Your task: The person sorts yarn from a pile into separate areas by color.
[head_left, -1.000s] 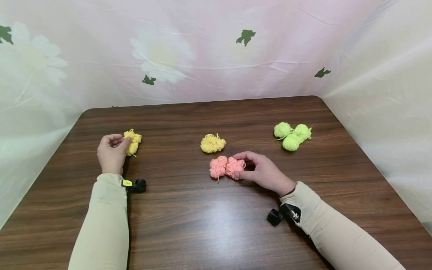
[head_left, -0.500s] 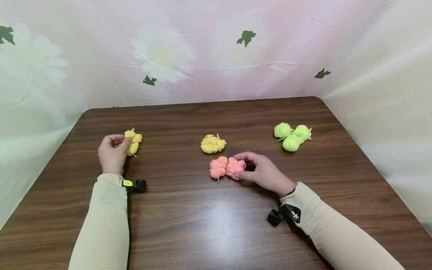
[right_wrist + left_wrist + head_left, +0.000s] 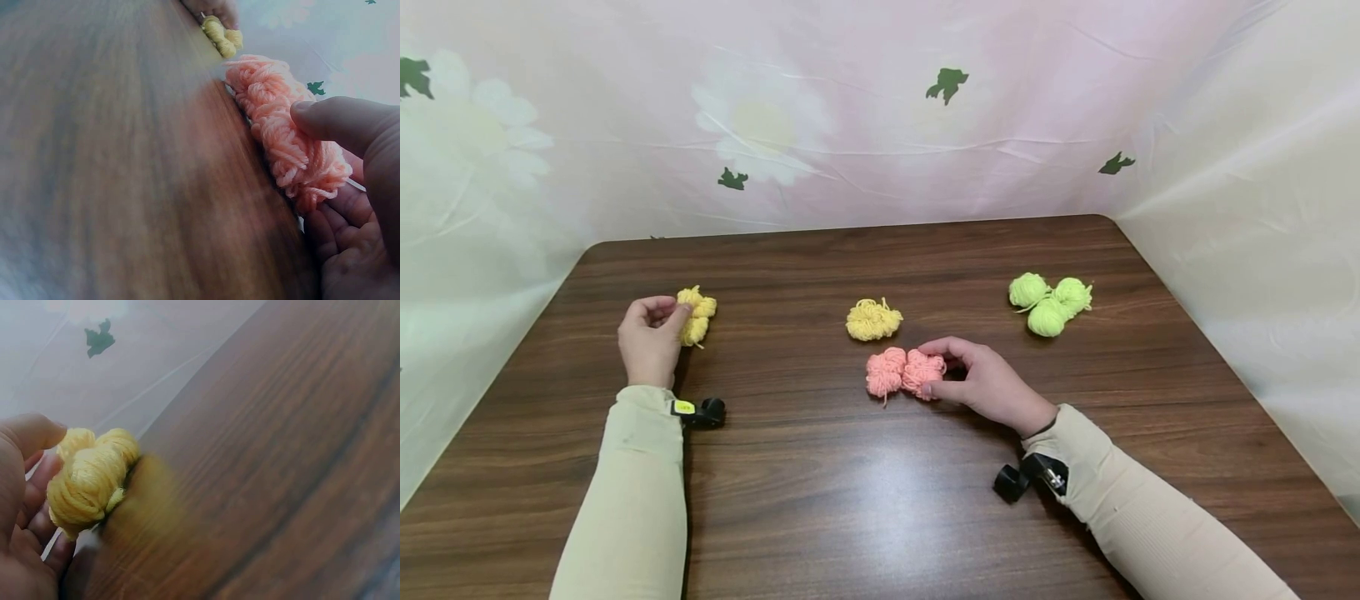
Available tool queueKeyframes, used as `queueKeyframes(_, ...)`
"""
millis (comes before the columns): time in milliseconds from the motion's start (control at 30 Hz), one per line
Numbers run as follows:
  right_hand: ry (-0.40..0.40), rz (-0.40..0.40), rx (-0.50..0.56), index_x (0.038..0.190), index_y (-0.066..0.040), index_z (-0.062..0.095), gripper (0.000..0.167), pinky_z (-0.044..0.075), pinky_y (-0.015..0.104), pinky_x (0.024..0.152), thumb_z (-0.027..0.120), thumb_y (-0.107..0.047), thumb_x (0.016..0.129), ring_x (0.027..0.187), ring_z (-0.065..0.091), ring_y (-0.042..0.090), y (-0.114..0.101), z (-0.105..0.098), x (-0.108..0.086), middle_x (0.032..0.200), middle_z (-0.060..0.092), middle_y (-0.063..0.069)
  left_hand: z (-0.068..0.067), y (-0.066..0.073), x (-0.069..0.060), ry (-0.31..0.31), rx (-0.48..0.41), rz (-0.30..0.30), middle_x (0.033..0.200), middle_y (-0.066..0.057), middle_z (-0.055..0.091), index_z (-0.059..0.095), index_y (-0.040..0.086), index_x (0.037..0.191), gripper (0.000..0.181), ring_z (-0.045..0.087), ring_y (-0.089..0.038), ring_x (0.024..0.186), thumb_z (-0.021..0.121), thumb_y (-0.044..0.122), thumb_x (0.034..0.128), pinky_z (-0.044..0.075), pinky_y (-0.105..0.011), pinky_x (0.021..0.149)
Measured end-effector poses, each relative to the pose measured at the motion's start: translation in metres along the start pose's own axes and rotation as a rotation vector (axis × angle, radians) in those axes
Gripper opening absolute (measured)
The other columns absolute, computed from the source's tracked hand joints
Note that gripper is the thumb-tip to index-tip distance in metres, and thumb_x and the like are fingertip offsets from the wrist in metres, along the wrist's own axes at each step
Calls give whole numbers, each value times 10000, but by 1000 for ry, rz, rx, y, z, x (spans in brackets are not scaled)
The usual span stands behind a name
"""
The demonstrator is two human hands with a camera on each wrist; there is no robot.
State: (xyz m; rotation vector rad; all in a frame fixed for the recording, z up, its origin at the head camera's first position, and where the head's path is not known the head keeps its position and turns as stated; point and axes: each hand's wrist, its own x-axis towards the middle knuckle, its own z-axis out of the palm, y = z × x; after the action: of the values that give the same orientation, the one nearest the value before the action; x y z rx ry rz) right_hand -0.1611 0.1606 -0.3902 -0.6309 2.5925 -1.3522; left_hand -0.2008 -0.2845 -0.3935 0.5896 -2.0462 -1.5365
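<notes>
At the left of the table, my left hand pinches a small bundle of yellow yarn between thumb and fingers. The left wrist view shows the thumb on one edge of the yellow yarn, with the other fingers behind and below. Near the middle, my right hand holds the right end of the pink yarn, which has two puffy lobes side by side. In the right wrist view the thumb presses the upper side of the pink yarn, and the fingers curl beneath, partly hidden.
Just behind the pink yarn lies a second yellow yarn bundle. Three lime-green yarn balls touch one another at the back right. A dark wood-grain table carries everything, and a flowered cloth hangs around its back and sides.
</notes>
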Motion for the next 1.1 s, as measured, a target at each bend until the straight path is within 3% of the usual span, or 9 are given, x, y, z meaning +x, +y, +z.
queueKeyframes(233, 4, -9, 4, 1243, -189, 674, 446, 497, 377, 879, 840, -239, 832, 1006, 628, 167, 0, 0, 0, 1139, 690, -29, 0, 13, -5, 47, -34, 126, 885, 130, 596, 666, 76, 1009, 146, 529, -40, 832, 744, 131, 898, 420, -198, 743)
queueKeyframes(367, 4, -12, 4, 1246, -186, 673, 453, 497, 375, 880, 842, -239, 829, 1013, 629, 167, 0, 0, 0, 1144, 689, -25, 2, 34, -18, 13, -93, 195, 877, 118, 610, 667, 39, 1009, 135, 549, -46, 829, 729, 85, 898, 430, -191, 755)
queueKeyframes(500, -1, -19, 14, 1254, -170, 669, 458, 494, 408, 905, 838, -234, 833, 1032, 630, 178, 1, 0, 0, 1166, 690, -3, 6, 48, -27, -38, -188, 213, 887, 80, 640, 672, 30, 1004, 135, 569, -77, 845, 738, 59, 889, 447, -195, 754)
queueKeyframes(733, 0, -28, 23, 1254, -154, 670, 450, 492, 422, 916, 831, -237, 842, 1036, 635, 184, 3, 1, 1, 1175, 695, 10, 15, 46, -23, -104, -324, 216, 923, 15, 659, 677, 34, 1016, 174, 585, -123, 872, 766, 41, 867, 475, -192, 752)
queueKeyframes(1100, -4, -37, 33, 1259, -160, 668, 447, 496, 405, 907, 824, -212, 844, 1025, 638, 171, 4, 1, 1, 1172, 698, 0, 28, 46, -26, -208, -293, 248, 944, 21, 672, 667, -13, 1064, 217, 593, -118, 872, 762, 30, 873, 472, -167, 691)
